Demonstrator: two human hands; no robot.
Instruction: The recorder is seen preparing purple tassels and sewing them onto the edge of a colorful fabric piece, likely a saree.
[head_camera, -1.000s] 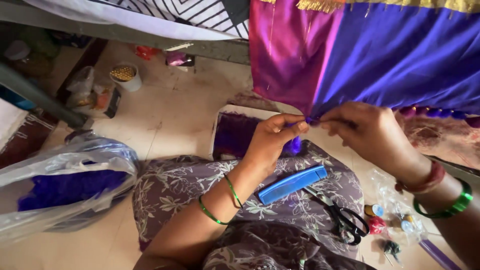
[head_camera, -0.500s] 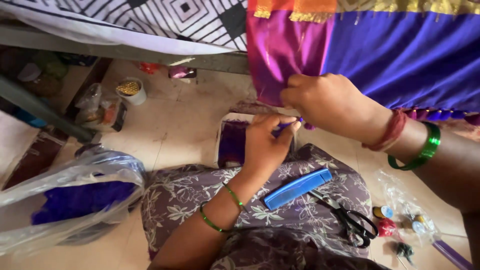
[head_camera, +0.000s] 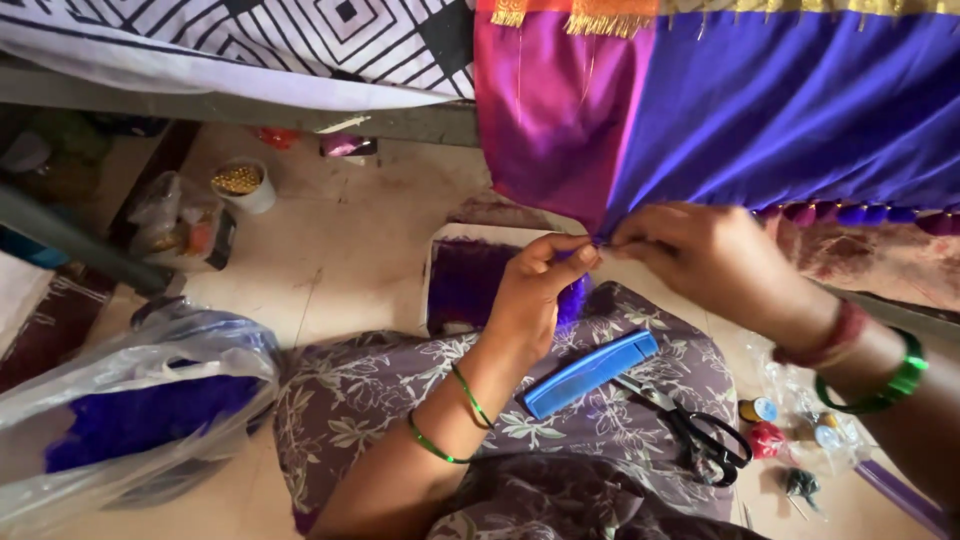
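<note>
Two hands meet at the lower hem of the purple cloth (head_camera: 790, 110), which hangs from above and serves as the landmark here.

- Left hand (head_camera: 535, 290): raised from the lap, fingertips pressed together, pinching the hem's corner point where the magenta panel (head_camera: 545, 110) joins the purple.
- Right hand (head_camera: 705, 255): just right of that point, fingers curled and pinching the same edge; the two hands almost touch.
- Blue comb (head_camera: 590, 372): below the hem, lying on the floral-print lap (head_camera: 380, 390).
- Scissors (head_camera: 700, 435): below the hem, just right of the comb.
- Tassel row (head_camera: 860, 213): along the hem, right of the hands.
- Plastic bag (head_camera: 120, 410) with blue thread: well left of the cloth, on the floor.

Step in hand, by judgement: working thread or a knot at the hem's corner. Next move would call for a steady pinch, keeping the edge taut between both hands.
</note>
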